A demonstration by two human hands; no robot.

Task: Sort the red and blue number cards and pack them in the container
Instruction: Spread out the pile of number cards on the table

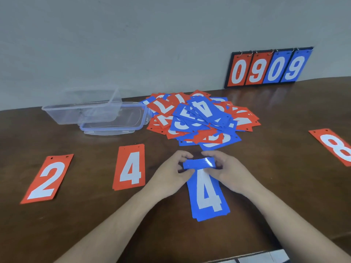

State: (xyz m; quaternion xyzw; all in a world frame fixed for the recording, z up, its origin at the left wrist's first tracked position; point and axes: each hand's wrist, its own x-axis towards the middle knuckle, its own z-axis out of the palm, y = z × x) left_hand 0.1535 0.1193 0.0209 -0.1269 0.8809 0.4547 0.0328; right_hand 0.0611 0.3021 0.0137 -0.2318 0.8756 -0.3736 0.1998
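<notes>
A blue card with a white 4 point(208, 196) lies in front of me, its top edge bent up. My left hand point(171, 173) and my right hand point(227, 170) pinch that top edge from either side. A red 2 card point(47, 179) and a red 4 card point(130, 167) lie flat to the left. A red 8 card point(336, 147) lies at the right edge. A mixed pile of red and blue cards point(201, 118) sits behind my hands. The clear plastic container point(81, 109) stands at the back left, with its blue-rimmed lid point(114, 124) beside it.
A scoreboard stand point(267, 68) showing 0 9 0 9 leans against the wall at the back right. The brown table point(76, 224) ends near me at the bottom right, where a tiled floor shows.
</notes>
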